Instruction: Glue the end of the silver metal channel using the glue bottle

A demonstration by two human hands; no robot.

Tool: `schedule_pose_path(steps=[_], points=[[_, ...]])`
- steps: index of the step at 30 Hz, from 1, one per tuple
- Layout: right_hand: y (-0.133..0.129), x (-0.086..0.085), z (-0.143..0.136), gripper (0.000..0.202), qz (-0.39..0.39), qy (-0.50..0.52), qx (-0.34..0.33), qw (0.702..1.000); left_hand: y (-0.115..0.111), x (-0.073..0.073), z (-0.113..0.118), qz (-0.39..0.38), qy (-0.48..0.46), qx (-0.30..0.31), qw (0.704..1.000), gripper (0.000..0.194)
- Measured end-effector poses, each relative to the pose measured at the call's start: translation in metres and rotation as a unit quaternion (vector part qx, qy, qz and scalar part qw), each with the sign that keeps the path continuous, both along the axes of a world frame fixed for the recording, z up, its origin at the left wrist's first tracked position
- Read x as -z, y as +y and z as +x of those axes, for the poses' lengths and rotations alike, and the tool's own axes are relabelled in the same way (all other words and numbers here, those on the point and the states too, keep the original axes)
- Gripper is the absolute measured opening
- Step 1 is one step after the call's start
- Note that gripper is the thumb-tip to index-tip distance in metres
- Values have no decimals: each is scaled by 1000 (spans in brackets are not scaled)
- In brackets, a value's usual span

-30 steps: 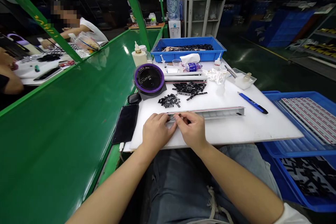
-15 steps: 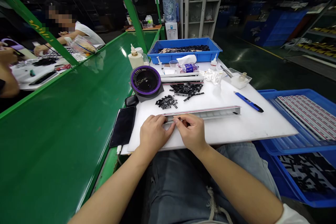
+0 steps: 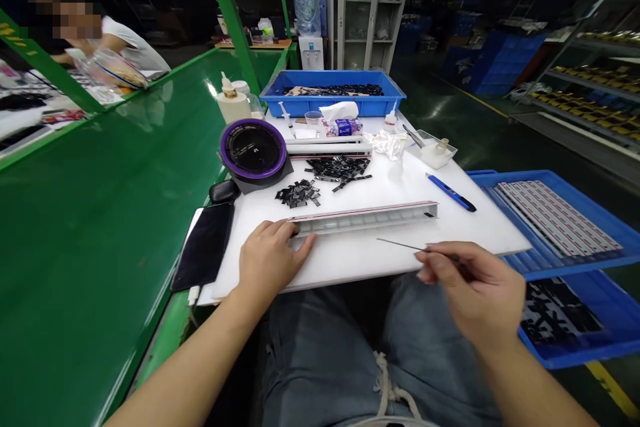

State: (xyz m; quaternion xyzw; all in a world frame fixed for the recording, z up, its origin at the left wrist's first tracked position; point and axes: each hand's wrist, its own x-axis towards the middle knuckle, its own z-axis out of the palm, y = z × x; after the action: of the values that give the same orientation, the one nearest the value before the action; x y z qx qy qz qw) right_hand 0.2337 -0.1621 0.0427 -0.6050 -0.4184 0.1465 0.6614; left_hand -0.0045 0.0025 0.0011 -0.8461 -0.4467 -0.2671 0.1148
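Observation:
My left hand [image 3: 270, 255] is closed around the left end of a long white channel-shaped strip [image 3: 365, 219], fingers behind it and thumb in front. A red line runs along the strip's upper edge, and a small black piece sits at its right end. Off to the right, beyond the board's front edge, my right hand [image 3: 475, 290] pinches a thin dark needle-like tool [image 3: 400, 243] whose tip points left, below the strip. Two heaps of black pieces lie behind the strip: short flat ones [image 3: 299, 194] and longer ones [image 3: 337, 170].
On the white board [image 3: 350, 260] are a purple-rimmed round device [image 3: 253, 147], a blue pen-like cutter [image 3: 451, 192] and more strips [image 3: 325, 147]. A phone [image 3: 205, 247] lies left. Blue trays stand behind [image 3: 333, 105] and right [image 3: 625, 257]. Another person sits far left.
My right hand has left the strip and moved right, now with the thin tool showing in it. My left hand stays at the strip's left end. The view has shifted slightly right.

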Motion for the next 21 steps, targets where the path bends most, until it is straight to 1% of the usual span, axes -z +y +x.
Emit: schedule_pose_path(steps=[2, 3, 5, 7, 8, 10, 11, 12, 13, 16, 19, 21], points=[[-23, 17, 38, 17, -47, 16, 61, 997, 1, 1, 0, 8, 1, 1, 1000, 30], [-33, 28, 57, 19, -60, 46, 82, 994, 2, 2, 0, 9, 0, 0, 1000, 31], [-52, 53, 92, 24, -34, 159, 112, 980, 3, 3, 0, 10, -1, -5, 1000, 32], [-68, 76, 113, 30, -23, 283, 94, 954, 5, 4, 0, 10, 2, -16, 1000, 34], [-74, 86, 117, 33, -37, 329, 76, 941, 5, 4, 0, 12, 4, -20, 1000, 35], [-79, 102, 113, 36, -90, 374, 43, 922, 7, 3, 1, 15, 9, -25, 1000, 37], [-78, 107, 106, 37, -115, 378, 33, 918, 7, 3, 2, 14, 11, -25, 1000, 37], [-75, 112, 98, 38, -122, 377, 30, 918, 7, 3, 2, 12, 11, -24, 1000, 37], [-70, 115, 90, 38, -117, 381, 30, 917, 7, 2, 3, 9, 8, -24, 1000, 36], [-53, 119, 72, 38, -62, 422, 50, 903, 6, 1, 5, 7, -6, -23, 1000, 32], [-41, 119, 68, 36, -23, 454, 57, 889, 5, 0, 6, 5, -17, -21, 1000, 30], [-38, 120, 69, 35, -13, 460, 49, 886, 5, -1, 6, -5, -17, -19, 1000, 30]])
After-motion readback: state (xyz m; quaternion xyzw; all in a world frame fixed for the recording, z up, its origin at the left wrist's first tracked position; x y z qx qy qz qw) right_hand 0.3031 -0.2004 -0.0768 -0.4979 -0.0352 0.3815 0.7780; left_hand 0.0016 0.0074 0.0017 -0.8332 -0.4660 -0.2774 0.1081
